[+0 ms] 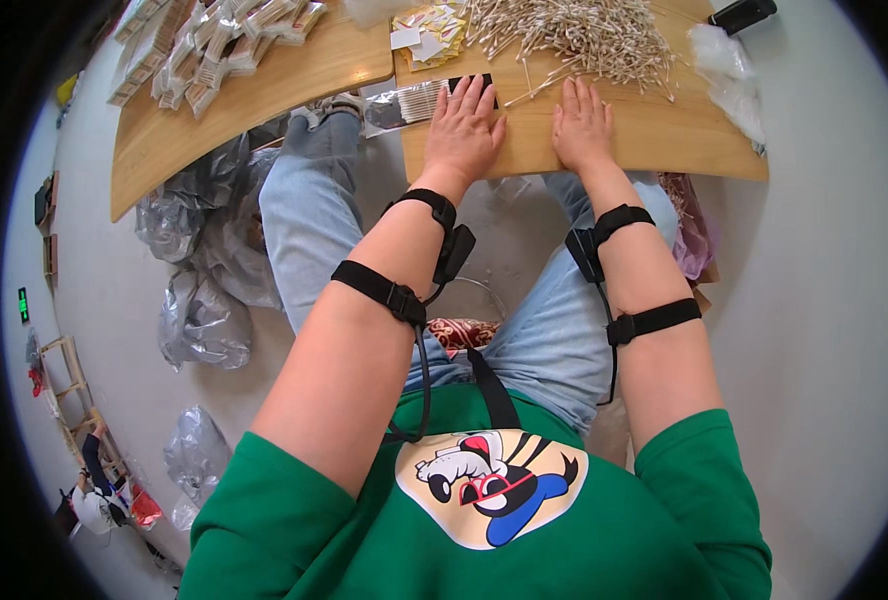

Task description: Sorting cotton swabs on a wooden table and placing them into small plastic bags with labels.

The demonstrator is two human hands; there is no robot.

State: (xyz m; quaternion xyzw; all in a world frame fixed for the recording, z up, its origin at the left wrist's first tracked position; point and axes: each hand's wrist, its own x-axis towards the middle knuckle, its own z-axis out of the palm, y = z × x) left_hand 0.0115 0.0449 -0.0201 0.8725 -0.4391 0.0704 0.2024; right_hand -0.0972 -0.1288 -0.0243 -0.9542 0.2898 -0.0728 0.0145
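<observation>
My left hand (464, 135) lies palm down at the near edge of the wooden table (674, 145), fingers stretched forward. Its fingers rest on a black piece (491, 88) beside a clear packet of cotton swabs (419, 103); the palm hides part of both. The packet's left end sticks out past the table edge. To the right, my right hand (584, 125) is also flat on the wood, fingers extended and holding nothing. Just beyond its fingertips spreads a large heap of loose cotton swabs (584, 40). A stack of small yellow and white cards (429, 40) sits left of the heap.
Packed bundles of swabs (209, 50) cover part of a second tabletop (254, 90) at left. Crumpled clear plastic (726, 85) and a black object (742, 15) lie at far right. Grey plastic bags (204, 320) stand on the floor. Another person (94, 505) is at lower left.
</observation>
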